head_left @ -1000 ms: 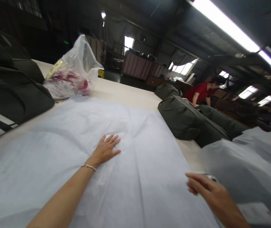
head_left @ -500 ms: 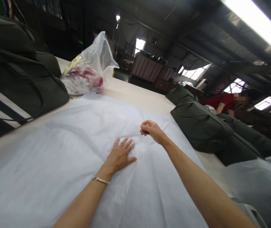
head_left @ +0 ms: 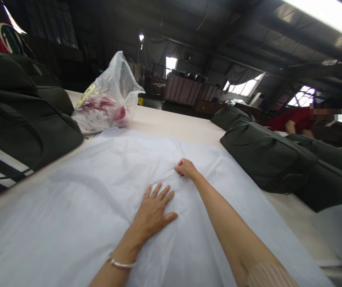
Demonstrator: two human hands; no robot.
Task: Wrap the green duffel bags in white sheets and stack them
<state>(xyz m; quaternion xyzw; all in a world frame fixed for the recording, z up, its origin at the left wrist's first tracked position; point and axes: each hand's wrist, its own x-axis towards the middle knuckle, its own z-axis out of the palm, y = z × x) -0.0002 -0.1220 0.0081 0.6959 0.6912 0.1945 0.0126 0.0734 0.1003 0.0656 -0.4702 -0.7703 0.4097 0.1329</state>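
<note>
A large sheet of thin whitish material [head_left: 93, 199] is spread over the table, with creases running through it. My left hand [head_left: 155, 207] lies flat on the sheet with its fingers spread, a bangle on the wrist. Just beyond and to the right, my right hand [head_left: 185, 167] is closed in a pinch at the sheet's surface; what its fingertips hold, if anything, is too small to make out. A fine line in the sheet runs away from near that hand.
Dark bags [head_left: 54, 119] are piled on the left, more dark bags [head_left: 269, 155] on the right. A clear plastic bag [head_left: 107, 99] with red items stands on the pale table [head_left: 165, 121] at the far edge. One person is at the upper left, another in red at the right.
The view has shifted, bringing a person into sight at the upper left. My right hand has come down and closer to the sheet, its fingers drawn tighter. My left hand stays flat.
</note>
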